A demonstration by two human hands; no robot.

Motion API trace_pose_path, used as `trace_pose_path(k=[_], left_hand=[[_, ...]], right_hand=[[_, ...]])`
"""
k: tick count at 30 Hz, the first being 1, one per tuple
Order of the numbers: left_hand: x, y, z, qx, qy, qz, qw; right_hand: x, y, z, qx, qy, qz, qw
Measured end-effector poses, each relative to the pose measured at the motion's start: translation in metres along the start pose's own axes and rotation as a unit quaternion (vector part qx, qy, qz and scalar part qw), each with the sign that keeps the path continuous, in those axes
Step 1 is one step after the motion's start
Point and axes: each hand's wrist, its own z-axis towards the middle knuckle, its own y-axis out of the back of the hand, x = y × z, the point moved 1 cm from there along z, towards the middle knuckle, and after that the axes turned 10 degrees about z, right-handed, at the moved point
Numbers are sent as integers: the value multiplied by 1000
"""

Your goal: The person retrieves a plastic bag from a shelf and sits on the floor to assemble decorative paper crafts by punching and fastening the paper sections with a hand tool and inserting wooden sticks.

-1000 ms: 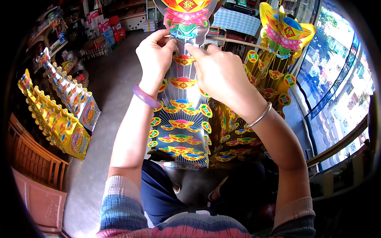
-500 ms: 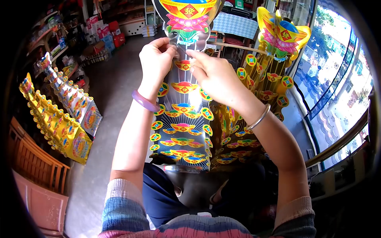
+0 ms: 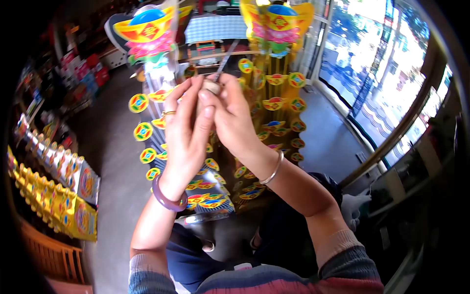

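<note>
My left hand, with a ring on one finger and a purple bangle at the wrist, is raised in front of me against my right hand. Between the fingers of my right hand is a small pale object, and a thin strip sticks up from it. My left fingertips meet it from the left. Behind my hands stand two tall folded paper decorations: a silver one on the left and a gold one on the right, both topped with a yellow ingot shape over a pink lotus.
Silver and gold decorations stand on the floor at the left. A wooden chair is at lower left. A table with a checked cloth is at the back. Glass doors are at the right.
My hands have left the top of the silver decoration and come together around the small pale object. The view has turned right, so the decorations appear further left.
</note>
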Motion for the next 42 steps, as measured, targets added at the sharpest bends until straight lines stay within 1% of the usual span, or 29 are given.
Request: trace_pose_path(k=[1,3,4,5,6,7,9,10,11,13,14,17,18,21,22,25,28,31,34,37,42], left_hand=[[1,-6,-1,-1,38,-56,998],[0,-12,2,30,98,-97,990],[0,-15,3,44,129,-117,984],[0,-18,3,57,181,-179,965],[0,-22,3,42,155,-152,975],[0,-26,4,37,119,-127,984],[-1,-32,7,27,47,-73,996],[-4,-37,10,40,51,-70,995],[-5,-45,13,34,32,-79,996],[-10,-55,17,44,30,-52,997],[-10,-60,20,44,22,-54,997],[-7,-66,24,52,13,-21,998],[-9,-67,24,65,23,-22,997],[-8,-76,24,70,7,-10,998],[-9,-77,25,70,3,-8,997],[-9,-81,29,71,-9,-4,997],[-9,-89,33,70,-23,1,997],[-11,-95,35,71,-17,1,997],[-9,-99,37,62,-34,10,997],[-9,-103,37,59,-53,25,997],[-10,-103,38,63,-44,17,997]], right_hand=[[-6,8,3,30,22,67,997],[2,21,3,9,42,-24,999],[8,33,4,8,48,-105,993],[14,48,10,-1,89,-172,981],[19,69,22,-14,216,-295,931],[36,86,29,-77,265,-360,891],[46,131,49,-202,274,-400,851],[50,147,57,-254,272,-431,822],[44,165,68,-242,246,-423,838],[28,193,85,-215,197,-407,866],[32,189,86,-174,177,-407,879],[38,174,92,-142,125,-453,871],[39,171,91,-150,130,-440,876],[34,181,92,-163,120,-377,904],[33,182,91,-172,109,-373,905],[21,193,98,-165,143,-338,915],[18,193,97,-164,150,-277,935],[14,195,96,-181,145,-275,933],[16,193,96,-183,145,-270,934],[14,195,96,-180,178,-270,929],[16,192,94,-181,182,-276,926]])
